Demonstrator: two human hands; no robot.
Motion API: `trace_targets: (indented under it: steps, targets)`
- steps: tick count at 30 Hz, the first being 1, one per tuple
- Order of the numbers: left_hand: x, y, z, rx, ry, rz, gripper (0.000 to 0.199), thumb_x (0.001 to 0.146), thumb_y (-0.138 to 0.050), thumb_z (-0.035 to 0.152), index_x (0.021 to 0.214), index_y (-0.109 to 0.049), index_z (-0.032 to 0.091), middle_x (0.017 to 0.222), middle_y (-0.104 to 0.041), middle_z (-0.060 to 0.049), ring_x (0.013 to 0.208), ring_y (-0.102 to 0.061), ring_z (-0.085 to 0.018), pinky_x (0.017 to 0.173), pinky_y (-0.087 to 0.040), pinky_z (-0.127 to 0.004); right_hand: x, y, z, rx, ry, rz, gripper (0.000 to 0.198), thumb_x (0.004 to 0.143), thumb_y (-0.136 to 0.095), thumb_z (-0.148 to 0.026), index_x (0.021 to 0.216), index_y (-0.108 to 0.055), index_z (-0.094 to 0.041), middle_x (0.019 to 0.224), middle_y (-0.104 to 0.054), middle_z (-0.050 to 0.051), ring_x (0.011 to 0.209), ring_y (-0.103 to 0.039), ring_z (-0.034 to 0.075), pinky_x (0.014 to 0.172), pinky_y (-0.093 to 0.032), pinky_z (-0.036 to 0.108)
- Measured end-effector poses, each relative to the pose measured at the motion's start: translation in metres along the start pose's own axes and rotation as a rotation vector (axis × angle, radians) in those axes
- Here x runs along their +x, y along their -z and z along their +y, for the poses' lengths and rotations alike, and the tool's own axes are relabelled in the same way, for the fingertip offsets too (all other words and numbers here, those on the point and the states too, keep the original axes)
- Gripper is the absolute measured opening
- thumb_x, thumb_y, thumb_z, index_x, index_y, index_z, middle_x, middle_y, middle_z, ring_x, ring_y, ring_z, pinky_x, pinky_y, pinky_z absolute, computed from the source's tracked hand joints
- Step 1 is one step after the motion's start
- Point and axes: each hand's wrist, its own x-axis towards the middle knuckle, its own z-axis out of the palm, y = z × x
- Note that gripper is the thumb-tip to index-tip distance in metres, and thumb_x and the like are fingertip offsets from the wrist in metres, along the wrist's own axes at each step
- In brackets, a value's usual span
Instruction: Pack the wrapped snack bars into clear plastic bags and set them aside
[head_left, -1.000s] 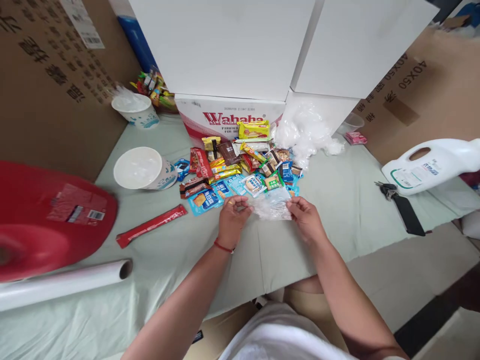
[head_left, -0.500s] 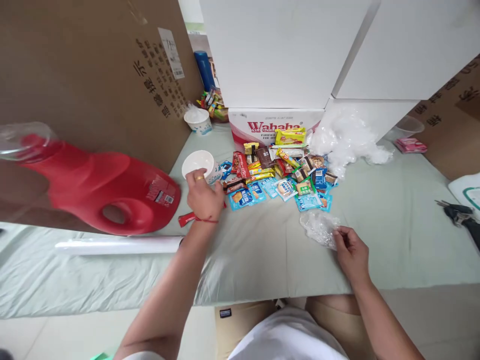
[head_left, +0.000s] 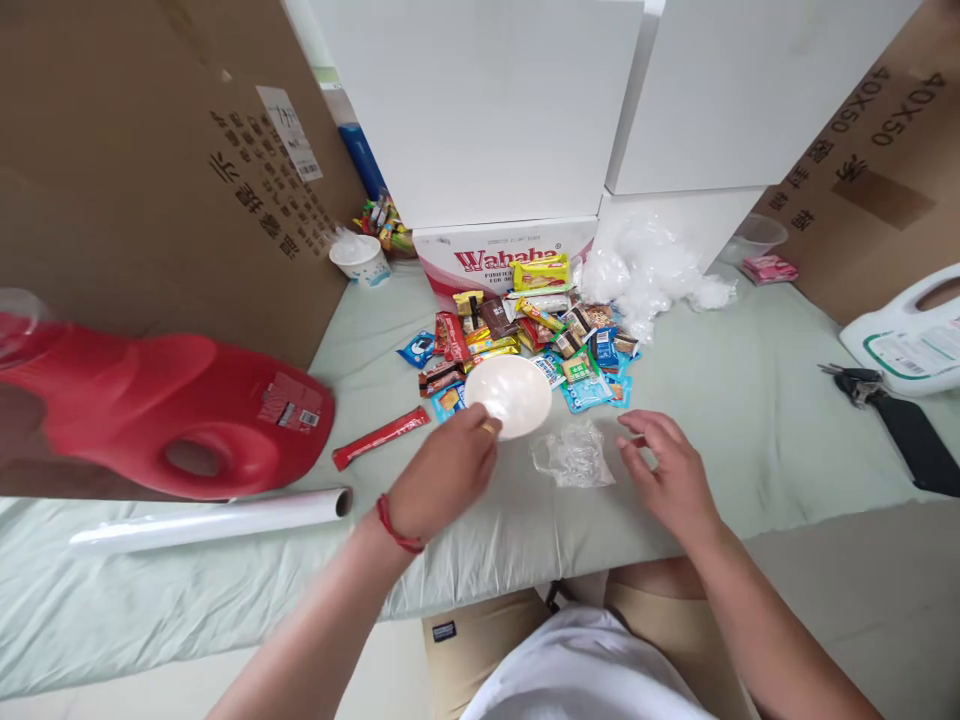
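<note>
My left hand (head_left: pixel 457 465) grips the near rim of a white paper bowl (head_left: pixel 508 395), its mouth tipped toward me, in front of the snack pile. Just right of the bowl lies a crumpled clear plastic bag (head_left: pixel 574 455) on the cloth. Beside that bag my right hand (head_left: pixel 664 465) has thumb and fingers apart and holds nothing. Several wrapped snacks (head_left: pixel 536 320) are heaped behind, partly hidden by the bowl. A red stick packet (head_left: pixel 380 437) lies left of my left hand.
On the left lie a big red jug (head_left: pixel 247 400) and a plastic film roll (head_left: pixel 217 522). A second paper cup (head_left: pixel 361 262) stands at the back left. White plastic bags (head_left: pixel 645 275) sit behind the snacks. Scissors (head_left: pixel 855 385) and a white bottle (head_left: pixel 915 335) are at right.
My left hand has taken the bowl by its rim and carried it right, uncovering the red stick packet and a blue wrapper. My right hand has let go of the clear bag.
</note>
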Motion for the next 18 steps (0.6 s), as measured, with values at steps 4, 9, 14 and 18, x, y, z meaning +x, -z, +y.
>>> trace_targets:
  steps: [4,9,14,18]
  targets:
    - [-0.003,-0.020,0.034,0.081,-0.111,-0.141,0.028,0.094,-0.044,0.001,0.099,-0.067,0.015,0.099,-0.065,-0.009,0.091,-0.064,-0.021,0.078,-0.053,-0.032,0.027,0.019,-0.041,0.006,0.346,-0.179,0.022,0.102,-0.053,-0.019,0.117,-0.069,-0.024,0.116,-0.072,0.009,0.109,-0.066,0.023,0.095,-0.056,0.039]
    - [-0.008,-0.033,0.051,0.124,-0.333,-0.115,0.030,0.091,-0.048,-0.004,0.108,-0.066,0.014,0.101,-0.065,-0.008,0.092,-0.060,-0.022,0.079,-0.054,-0.033,0.066,0.015,-0.059,-0.319,0.274,-0.662,0.038,0.092,-0.064,-0.013,0.130,-0.065,-0.017,0.137,-0.065,0.013,0.113,-0.068,0.027,0.092,-0.055,0.037]
    - [-0.012,-0.040,0.061,0.049,-0.482,-0.014,0.025,0.100,-0.043,0.005,0.113,-0.063,0.013,0.103,-0.067,-0.009,0.088,-0.058,-0.021,0.076,-0.055,-0.033,0.073,0.005,-0.063,-0.520,0.187,-0.875,0.054,0.085,-0.073,-0.025,0.135,-0.059,-0.012,0.117,-0.071,0.016,0.098,-0.073,0.031,0.075,-0.055,0.034]
    - [-0.014,-0.051,0.064,0.008,-0.520,0.007,0.023,0.102,-0.043,0.009,0.108,-0.064,0.015,0.100,-0.067,-0.008,0.086,-0.057,-0.021,0.075,-0.054,-0.034,0.061,-0.011,-0.059,-0.633,0.124,-0.968,0.056,0.083,-0.073,-0.029,0.134,-0.061,-0.012,0.104,-0.073,0.016,0.091,-0.073,0.031,0.070,-0.054,0.035]
